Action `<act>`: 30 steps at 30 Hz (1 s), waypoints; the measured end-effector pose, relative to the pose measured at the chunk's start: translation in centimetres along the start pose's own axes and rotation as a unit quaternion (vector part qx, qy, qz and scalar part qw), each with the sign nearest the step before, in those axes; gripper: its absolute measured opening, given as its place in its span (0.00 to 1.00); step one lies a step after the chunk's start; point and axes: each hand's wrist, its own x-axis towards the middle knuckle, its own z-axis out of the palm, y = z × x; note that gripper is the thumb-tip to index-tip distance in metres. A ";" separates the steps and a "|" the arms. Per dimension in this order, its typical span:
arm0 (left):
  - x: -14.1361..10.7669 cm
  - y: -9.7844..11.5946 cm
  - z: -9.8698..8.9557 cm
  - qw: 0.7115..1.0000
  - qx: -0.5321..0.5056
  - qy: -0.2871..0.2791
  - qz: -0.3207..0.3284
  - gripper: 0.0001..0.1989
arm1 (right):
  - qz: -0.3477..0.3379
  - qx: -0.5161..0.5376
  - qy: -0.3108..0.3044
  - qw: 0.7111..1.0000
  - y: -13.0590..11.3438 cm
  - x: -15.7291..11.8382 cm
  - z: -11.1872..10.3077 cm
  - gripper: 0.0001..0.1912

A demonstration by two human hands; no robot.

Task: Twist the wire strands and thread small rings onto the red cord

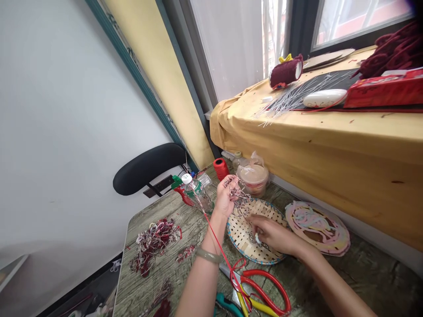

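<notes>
**Metal rings sorted over woven tray**

Bunch of small metal rings (235, 190) is gripped in L hand (225, 196), raised above the far rim of woven tray (243, 240) at table centre. R hand (269, 233) is closed on a small pale piece inside the tray. Red thread (216, 237) runs past L wrist to red-handled scissors (264, 290) at near edge. Red spool (221, 168) and plastic bottle (196, 191) sit by far edge.

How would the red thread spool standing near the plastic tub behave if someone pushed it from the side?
The red thread spool stands upright on its end and looks taller than wide, so a sideways push would probably tip it. Once lying down, its round body would likely roll on the table. It seems light, and thread may unwind.
</notes>
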 end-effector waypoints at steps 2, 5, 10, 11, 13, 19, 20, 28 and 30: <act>0.1 -0.5 -0.2 0.998 0.061 0.008 0.007 0.16 | -0.007 0.008 -0.024 1.000 -0.4 0.0 0.3 0.12; 0.3 -1.7 -0.7 0.976 0.215 -0.002 0.032 0.15 | 0.004 0.012 -0.031 0.999 -0.3 0.0 -0.2 0.11; 0.1 -4.9 -1.5 0.928 0.369 -0.039 0.035 0.07 | 0.053 -0.015 0.027 0.998 1.0 -0.4 -1.3 0.12; -0.2 -5.5 -1.6 0.915 0.399 -0.048 0.035 0.05 | 0.056 -0.017 0.025 0.998 1.2 -0.5 -1.2 0.12; -0.9 -6.3 -1.9 0.885 0.459 -0.067 0.033 0.03 | 0.054 -0.014 0.005 0.998 1.5 -0.8 -1.1 0.13; -2.6 -5.5 -2.2 0.805 0.573 -0.148 0.036 0.07 | 0.072 0.015 -0.007 0.997 1.7 -1.6 -2.4 0.11; -2.8 -5.1 -2.2 0.784 0.595 -0.169 0.052 0.09 | 0.082 0.017 0.012 0.996 1.8 -1.6 -2.8 0.11; -5.1 -3.5 -2.7 0.611 0.726 -0.286 0.137 0.13 | 0.155 0.028 0.125 0.980 2.3 -0.8 -3.4 0.08; -5.4 -3.6 -2.8 0.587 0.748 -0.280 0.133 0.10 | 0.163 0.035 0.135 0.977 2.5 -0.7 -3.3 0.08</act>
